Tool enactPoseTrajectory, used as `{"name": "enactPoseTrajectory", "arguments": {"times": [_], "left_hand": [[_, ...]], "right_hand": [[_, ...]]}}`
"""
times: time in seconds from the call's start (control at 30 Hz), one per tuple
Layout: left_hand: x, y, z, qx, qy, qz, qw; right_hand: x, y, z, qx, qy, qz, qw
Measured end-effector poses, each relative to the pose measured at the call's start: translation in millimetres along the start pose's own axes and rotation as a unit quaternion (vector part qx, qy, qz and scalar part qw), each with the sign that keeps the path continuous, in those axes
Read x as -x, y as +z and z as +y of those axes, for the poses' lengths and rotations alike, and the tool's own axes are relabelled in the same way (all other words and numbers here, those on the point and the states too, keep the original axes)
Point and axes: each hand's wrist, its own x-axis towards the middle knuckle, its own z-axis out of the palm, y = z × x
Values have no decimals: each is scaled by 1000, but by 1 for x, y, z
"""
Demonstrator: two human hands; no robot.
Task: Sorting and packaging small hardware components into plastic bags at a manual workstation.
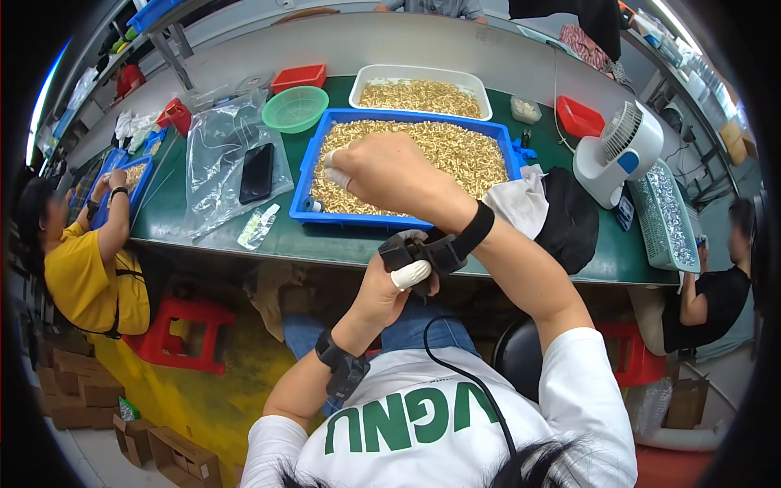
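My right hand (393,169) is above a blue tray (307,175) heaped with small gold-coloured metal pieces (460,159). Its fingers are curled, and white finger cots (336,168) cover fingertips. The back of the hand hides whatever is in it, if anything. Close to the table's front edge, my left hand (389,285) is closed on a black wrist device (413,254) strapped to my right wrist. A white finger cot (411,275) covers the left thumb. Another black device (342,363) is strapped to my left wrist.
Behind the tray stands a white tray (486,104) of similar pieces. A green bowl (295,110), plastic bag (213,154) and phone (257,173) lie left. A white cloth (519,202), black cloth (567,224), fan (620,154) and basket (663,215) are right. People sit both sides.
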Motion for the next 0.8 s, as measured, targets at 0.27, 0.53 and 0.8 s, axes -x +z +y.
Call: {"name": "enactPoseTrajectory", "arguments": {"times": [0.27, 0.53, 0.8], "left_hand": [[-15, -7, 9, -143, 27, 116, 983], [-54, -25, 8, -94, 0, 107, 990], [-52, -27, 2, -142, 106, 115, 977]], "right_hand": [[26, 32, 37, 120, -54, -50, 990], [31, 54, 70, -100, 248, -113, 957], [-4, 52, 56, -733, 433, 45, 522]]}}
